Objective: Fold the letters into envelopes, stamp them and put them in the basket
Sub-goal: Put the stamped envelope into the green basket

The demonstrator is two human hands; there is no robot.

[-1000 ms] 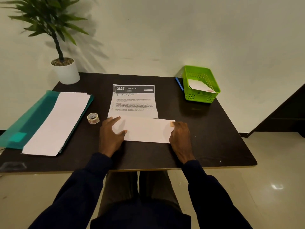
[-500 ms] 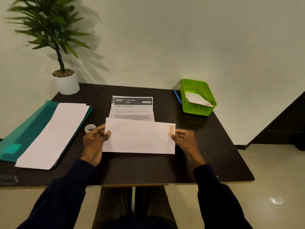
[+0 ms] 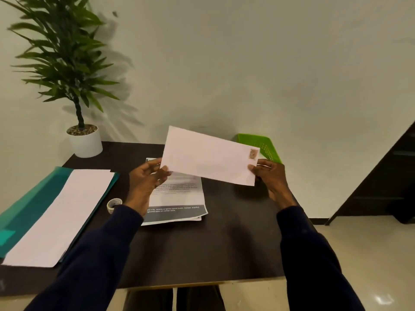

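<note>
The left hand (image 3: pixel 146 182) pinches the lower left corner of the envelope (image 3: pixel 208 156), and the right hand (image 3: pixel 272 176) pinches its lower right corner, just under the stamp (image 3: pixel 253 153). The envelope is held up in the air, tilted, clear of the table (image 3: pixel 224 243), and it partly hides the green basket (image 3: pixel 265 145) at the far right corner. Below it, mid-table, lies a printed letter (image 3: pixel 177 203); a tape roll (image 3: pixel 114 204) sits just left of that, and a folder (image 3: pixel 33 209) with blank sheets (image 3: pixel 60 216) lies along the left edge.

The step looks like carrying the stamped envelope to the basket. Done well, the left hand should let go early, the right should carry it flat over the rim and lower it in lengthwise, so that it does not catch on the wall or slide off the far edge.
</note>
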